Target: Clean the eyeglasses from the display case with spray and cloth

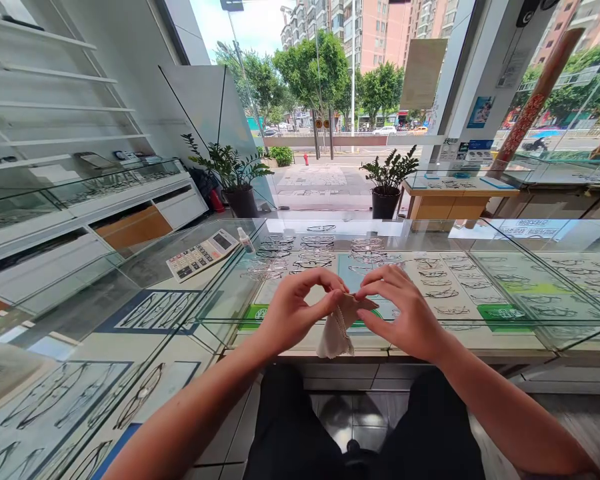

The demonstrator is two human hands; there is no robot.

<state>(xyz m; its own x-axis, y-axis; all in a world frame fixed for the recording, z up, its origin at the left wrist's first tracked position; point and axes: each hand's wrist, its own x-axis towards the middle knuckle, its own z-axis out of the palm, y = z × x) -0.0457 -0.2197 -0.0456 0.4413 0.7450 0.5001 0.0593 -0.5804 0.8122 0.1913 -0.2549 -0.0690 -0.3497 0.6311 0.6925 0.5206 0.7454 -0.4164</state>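
Above the front edge of a glass display counter (300, 325), my left hand (297, 310) pinches a light beige cloth (335, 339) between thumb and fingers. The cloth hangs down in folds below the fingertips. On its right side, my right hand (405, 310) has its thumb and index finger at the upper edge of the same cloth, its other fingers curled above. The two hands' fingertips nearly meet. Whether anything lies inside the cloth's folds is hidden. Rows of eyeglasses (317, 245) are behind the hands at the counter.
A calculator (203, 255) and a small spray bottle (245, 240) stand on the glass to the left. More eyeglasses (440, 293) lie in the case at right and lower left. Two potted plants (386, 200) flank the glass door beyond. My knees are below the counter's edge.
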